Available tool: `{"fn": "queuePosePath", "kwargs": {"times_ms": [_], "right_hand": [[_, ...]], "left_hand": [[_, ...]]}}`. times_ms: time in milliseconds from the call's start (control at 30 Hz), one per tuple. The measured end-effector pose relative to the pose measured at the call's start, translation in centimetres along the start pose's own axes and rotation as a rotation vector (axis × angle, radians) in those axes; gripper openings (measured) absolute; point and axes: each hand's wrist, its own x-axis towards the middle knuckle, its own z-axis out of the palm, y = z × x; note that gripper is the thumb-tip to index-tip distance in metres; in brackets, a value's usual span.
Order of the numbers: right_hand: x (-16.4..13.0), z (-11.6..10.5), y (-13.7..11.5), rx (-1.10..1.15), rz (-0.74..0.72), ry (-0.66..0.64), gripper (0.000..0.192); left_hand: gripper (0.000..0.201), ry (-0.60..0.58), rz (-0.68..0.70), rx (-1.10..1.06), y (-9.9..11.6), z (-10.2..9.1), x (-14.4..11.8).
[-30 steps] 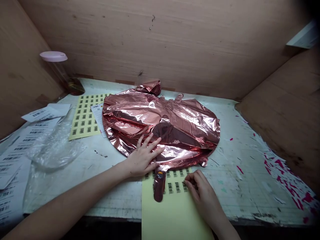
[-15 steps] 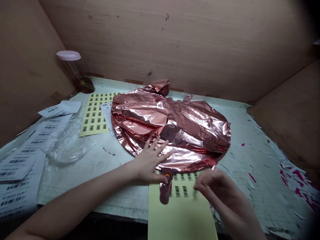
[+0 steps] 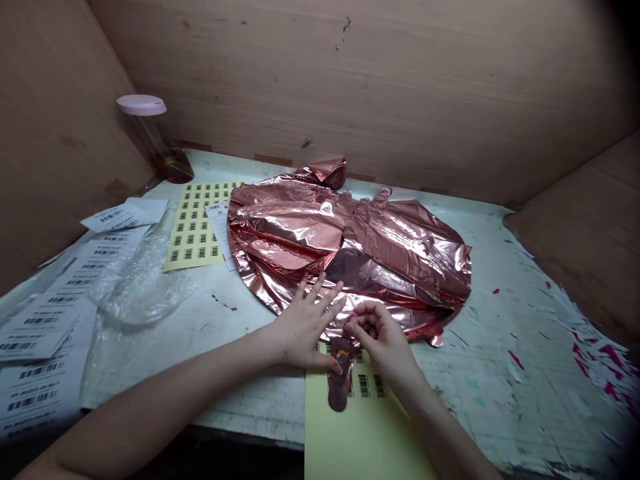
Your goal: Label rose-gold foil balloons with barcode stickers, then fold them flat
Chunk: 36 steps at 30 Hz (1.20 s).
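Note:
A flat, shiny rose-gold foil balloon [image 3: 400,233] lies creased across the table. My left hand [image 3: 305,327] rests on its near edge with fingers spread, the thumb beside the balloon's filling neck [image 3: 340,387]. A small orange mark shows on that neck. My right hand [image 3: 383,333] is pinched at the base of the neck, against the foil; what its fingertips hold, if anything, is too small to make out. Beneath the neck lies a yellow sheet of barcode stickers [image 3: 350,433], which hangs over the table's front edge.
A second yellow sticker sheet [image 3: 193,227] and a white printed card [image 3: 217,223] lie left of the balloon. Clear plastic wrapping [image 3: 145,287] and white barcode labels [image 3: 45,320] sit farther left. A lidded clear cup [image 3: 155,133] stands in the back corner. Pink scraps [image 3: 605,360] litter the right side.
My right hand has moved left and slightly up from above the yellow sheet to the base of the balloon's neck. My left hand stays spread on the foil.

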Motion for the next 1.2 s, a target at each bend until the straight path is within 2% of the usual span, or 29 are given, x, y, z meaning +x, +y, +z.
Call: {"fn": "queuePosePath", "kwargs": {"times_ms": [133,267,300,367,467,500,567,633,700,800,867,933,1067,1133,1200], "right_hand": [[0.0,0.8,0.6,-0.262,-0.101,0.055,0.022],[-0.4,0.2,0.2,-0.693,-0.333,0.219,0.017],[-0.7,-0.3,0.0,-0.767,-0.395,0.220,0.017],[-1.5,-1.4,-0.3,-0.869,-0.515,0.073,0.018],[-2.6,-2.6,-0.3,-1.003,-0.721,-0.213,0.035],[-2.7,-2.8,-0.3,-1.042,-0.784,-0.252,0.039],[-2.4,-2.7,-0.3,-1.031,-0.874,-0.273,0.039],[-1.4,-2.2,-0.5,-0.879,-0.849,-0.238,0.032],[-0.2,-1.8,-1.0,-0.661,-0.701,-0.148,0.026],[0.9,-1.4,-2.0,-0.428,-0.440,-0.035,0.017],[0.8,-1.4,-2.5,-0.352,-0.373,0.004,0.019],[0.1,-1.3,-2.7,-0.328,-0.390,0.011,0.018],[-2.1,-1.1,-2.8,-0.448,-0.600,0.025,0.017],[-3.4,-0.9,-2.8,-0.502,-0.690,0.024,0.017],[-4.7,-1.2,-2.8,-0.514,-0.707,0.012,0.017]], "left_hand": [[0.113,-0.013,-0.003,-0.004,0.0,0.1,0.0],[0.119,-0.041,-0.014,-0.014,0.2,-0.1,-0.2],[0.119,-0.048,-0.015,-0.021,0.2,-0.2,-0.2],[0.110,-0.053,0.005,-0.045,0.0,-0.5,-0.4],[0.071,-0.039,0.100,-0.088,-0.7,-1.2,-0.7],[0.067,-0.041,0.131,-0.101,-1.0,-1.4,-0.8],[0.072,-0.058,0.174,-0.132,-1.4,-1.8,-0.9],[0.077,-0.073,0.194,-0.169,-1.6,-2.0,-1.0],[0.074,-0.054,0.195,-0.200,-1.6,-2.1,-1.0],[0.045,0.060,0.141,-0.247,-1.4,-1.9,-0.8],[0.029,0.170,0.114,-0.291,-1.1,-1.5,-0.6],[0.021,0.276,0.131,-0.326,-0.8,-1.1,-0.4],[0.020,0.439,0.192,-0.296,-0.1,-0.5,-0.3],[0.021,0.423,0.188,-0.207,0.4,-0.2,-0.4],[0.020,0.338,0.169,-0.072,1.0,0.4,-0.6]]}}
